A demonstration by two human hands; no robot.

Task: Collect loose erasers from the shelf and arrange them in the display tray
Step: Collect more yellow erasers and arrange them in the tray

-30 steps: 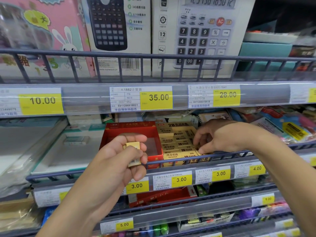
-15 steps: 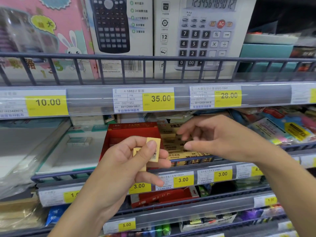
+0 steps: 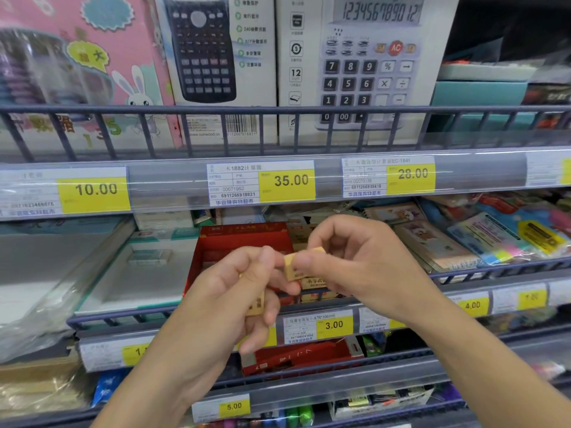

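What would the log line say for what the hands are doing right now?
stage: handover in front of red tray | right hand: pinches yellow eraser | left hand: holds second eraser

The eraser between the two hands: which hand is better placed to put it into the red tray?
Probably the right hand: it pinches the eraser above the red tray. The left hand already holds another eraser.

We had one view only, from a wide-angle camera worn on the head. It faced a store shelf (image 3: 278, 307) straight on and tipped slightly down, close enough that both hands met at mid-frame. The wide lens bowed the shelf rails toward the edges.
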